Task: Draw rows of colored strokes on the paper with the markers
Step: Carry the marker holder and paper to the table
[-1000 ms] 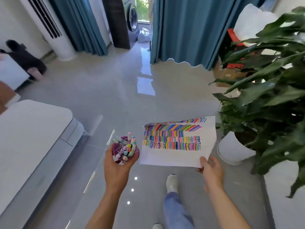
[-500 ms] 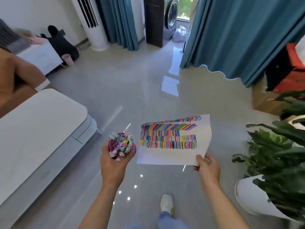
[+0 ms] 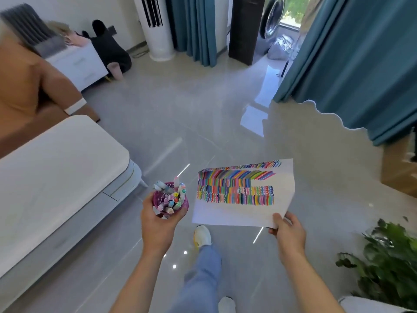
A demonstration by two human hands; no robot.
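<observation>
My left hand (image 3: 158, 224) is gripping the marker cup (image 3: 170, 199); my right hand (image 3: 288, 233) is pinching the stroke-covered paper (image 3: 243, 197) by its corner.

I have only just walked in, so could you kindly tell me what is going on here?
A person is on their feet over a grey floor. The left hand holds a purple cup full of markers, and the right hand pinches the near corner of a paper sheet. The sheet already bears rows of colored strokes, and its lower part is blank. No marker is out, so nothing is being drawn.
</observation>
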